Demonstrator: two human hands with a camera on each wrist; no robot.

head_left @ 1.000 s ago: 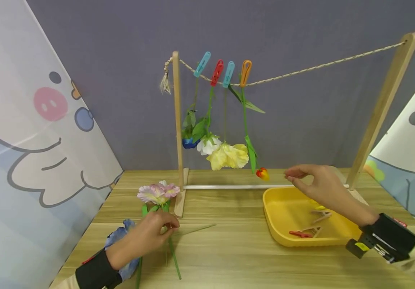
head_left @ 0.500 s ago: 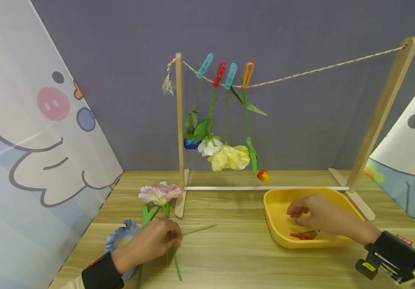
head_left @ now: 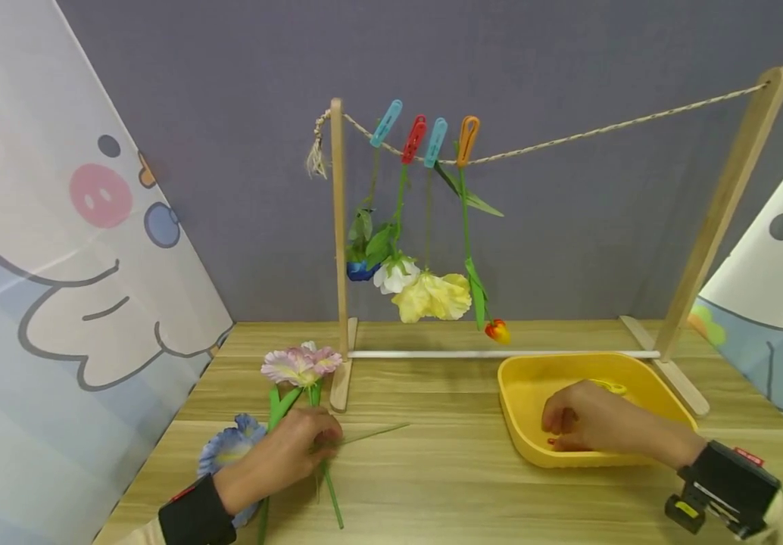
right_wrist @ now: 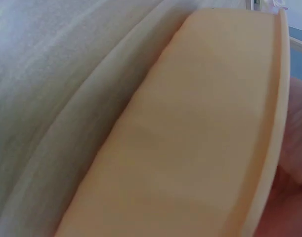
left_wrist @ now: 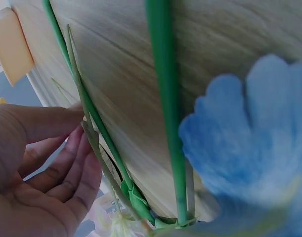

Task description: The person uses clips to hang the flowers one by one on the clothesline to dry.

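Note:
My left hand lies on the wooden table and pinches the thin green stem of a pink flower. In the left wrist view the thumb and fingertips close on that stem. A blue flower lies under my left wrist, large and blurred in the left wrist view. My right hand is down inside the yellow tray, fingers curled over a red clothespin that is mostly hidden. The right wrist view shows only the tray wall.
A wooden rack stands at the back, a rope strung between its left post and right post. Several coloured clothespins hold flowers upside down near the left post. A yellow clothespin lies in the tray.
My right hand came down from above the tray into it and curled over the red clothespin. The left hand stayed on the pink flower's stem.

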